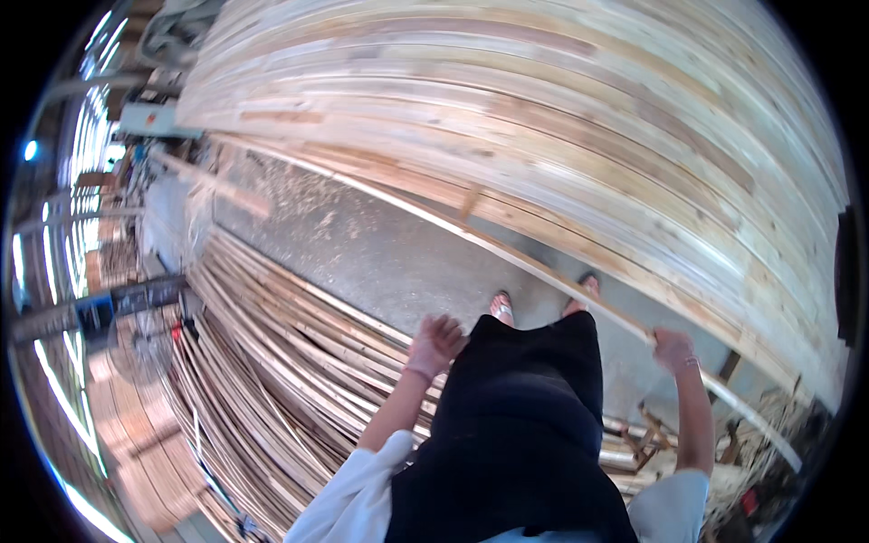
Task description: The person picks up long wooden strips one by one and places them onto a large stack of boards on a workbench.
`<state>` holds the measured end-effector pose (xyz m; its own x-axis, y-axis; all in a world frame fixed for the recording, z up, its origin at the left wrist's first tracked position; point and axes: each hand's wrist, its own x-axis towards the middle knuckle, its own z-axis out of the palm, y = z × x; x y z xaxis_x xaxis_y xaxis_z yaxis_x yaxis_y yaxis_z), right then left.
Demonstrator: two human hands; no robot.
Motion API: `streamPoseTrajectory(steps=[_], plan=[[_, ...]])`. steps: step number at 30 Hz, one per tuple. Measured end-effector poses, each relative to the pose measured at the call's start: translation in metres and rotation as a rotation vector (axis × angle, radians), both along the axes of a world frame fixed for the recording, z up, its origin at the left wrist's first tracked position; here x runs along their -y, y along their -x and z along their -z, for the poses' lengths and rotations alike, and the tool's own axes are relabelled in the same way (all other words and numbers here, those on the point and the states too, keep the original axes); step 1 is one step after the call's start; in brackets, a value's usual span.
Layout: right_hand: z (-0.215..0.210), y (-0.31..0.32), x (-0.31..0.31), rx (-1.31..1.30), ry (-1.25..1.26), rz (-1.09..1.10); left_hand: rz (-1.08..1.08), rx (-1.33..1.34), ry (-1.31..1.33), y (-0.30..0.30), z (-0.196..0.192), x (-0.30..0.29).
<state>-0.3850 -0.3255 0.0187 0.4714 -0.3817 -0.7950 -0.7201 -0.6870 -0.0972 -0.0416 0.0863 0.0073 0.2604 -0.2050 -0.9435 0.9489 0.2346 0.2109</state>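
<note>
A long, thin wooden strip [507,252] runs from the far left to the lower right, along the near side of a broad layer of planks [471,100]. My right hand [673,349] is closed round this strip near its right end. My left hand [438,344] is off the strip, its fingers apart and nothing in them. It hovers beside the right end of a big pile of long wooden strips [299,308] on the left. The planks lie side by side, somewhat blurred by motion.
Grey concrete floor [362,240] lies between the planks and the pile, with wood shavings [308,204] scattered on it. Stacked boards [145,443] stand at the left edge. Short wood scraps [656,430] lie at lower right. A pale machine box [158,119] stands far left.
</note>
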Motion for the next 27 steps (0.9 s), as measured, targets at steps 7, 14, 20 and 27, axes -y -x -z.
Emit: streamPoseTrajectory(steps=[7,14,20,27], plan=[[-0.096,0.017,-0.084,-0.371,-0.312,0.184,-0.249,0.048,0.4,-0.041,0.01,0.057],[-0.121,0.057,-0.15,-0.081,0.215,-0.02,-0.36,-0.02,0.429,-0.053,-0.021,0.074],[-0.133,0.135,-0.168,-0.032,0.576,0.306,-0.288,-0.189,0.594,-0.011,-0.046,0.079],[-0.068,0.236,-0.129,-0.054,0.535,0.315,-0.387,-0.081,0.217,-0.012,-0.042,0.059]])
